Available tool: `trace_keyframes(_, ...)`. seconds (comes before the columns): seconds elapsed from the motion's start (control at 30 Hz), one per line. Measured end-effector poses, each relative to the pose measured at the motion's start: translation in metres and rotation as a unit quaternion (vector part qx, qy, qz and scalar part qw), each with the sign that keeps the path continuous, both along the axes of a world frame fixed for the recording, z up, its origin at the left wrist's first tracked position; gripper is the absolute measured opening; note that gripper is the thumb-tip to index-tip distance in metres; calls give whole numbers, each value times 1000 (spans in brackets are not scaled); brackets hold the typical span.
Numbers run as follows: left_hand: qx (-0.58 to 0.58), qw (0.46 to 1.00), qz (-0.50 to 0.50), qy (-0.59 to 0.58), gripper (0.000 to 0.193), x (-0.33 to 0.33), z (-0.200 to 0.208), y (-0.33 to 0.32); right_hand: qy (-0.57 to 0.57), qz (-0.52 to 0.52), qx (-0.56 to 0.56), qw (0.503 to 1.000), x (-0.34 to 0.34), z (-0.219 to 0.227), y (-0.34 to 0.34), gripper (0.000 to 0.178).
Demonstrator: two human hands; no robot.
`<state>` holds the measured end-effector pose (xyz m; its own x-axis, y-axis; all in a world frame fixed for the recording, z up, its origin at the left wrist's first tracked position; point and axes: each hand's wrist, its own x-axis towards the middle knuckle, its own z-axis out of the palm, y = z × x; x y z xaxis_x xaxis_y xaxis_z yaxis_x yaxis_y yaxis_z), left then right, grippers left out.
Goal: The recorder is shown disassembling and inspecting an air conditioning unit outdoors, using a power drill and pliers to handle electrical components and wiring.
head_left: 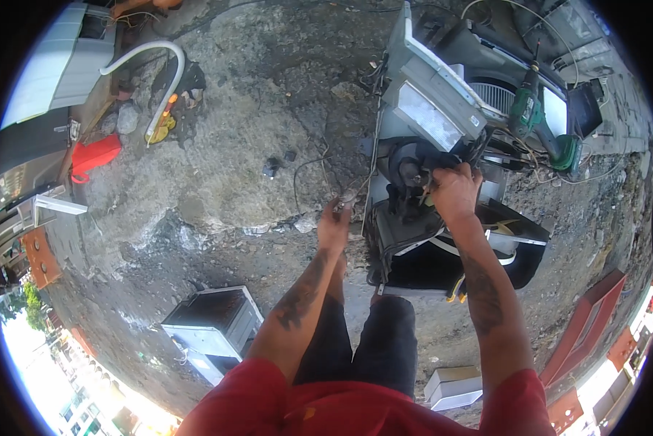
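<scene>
My left hand (334,229) is pinched closed just left of an opened grey appliance housing (379,196). A small pale piece shows at its fingertips, beside a thin wire (370,174), but I cannot make out what it is. My right hand (455,192) is closed over the housing, fingers curled down against a dark motor-like part (408,161). Whatever it grips is hidden under the fingers. Below the right hand lies a black panel (424,265) with a pale curved strip. A yellow-handled tool (456,289) pokes out at its lower edge.
A green cordless drill (531,116) rests on grey casing parts at the upper right. Farther left lie a white bent hose (172,54) and a red case (96,155). A boxy metal unit (214,323) stands lower left. Rough concrete ground (239,131) surrounds everything.
</scene>
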<state>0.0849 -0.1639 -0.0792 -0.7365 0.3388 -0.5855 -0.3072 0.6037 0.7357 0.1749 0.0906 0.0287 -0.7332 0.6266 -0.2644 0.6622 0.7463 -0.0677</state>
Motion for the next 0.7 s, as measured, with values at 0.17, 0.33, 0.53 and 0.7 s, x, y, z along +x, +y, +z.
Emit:
trace_keyframes(0.17,-278,936,-216,16,52,27,-34,-275,-6,24,-38,999,-34,7,-17,20)
trace_keyframes(0.33,-347,825,-38,-444,78,119,38,-284,-14,47,0,999,12,24,22,31)
trace_keyframes(0.53,-37,768,303,-563,66,154,95,-315,310,127,-46,941,2,79,-69,26)
trace_keyframes(0.7,-107,774,296,-550,55,147,75,-340,212,247,-369,871,81,97,-193,22)
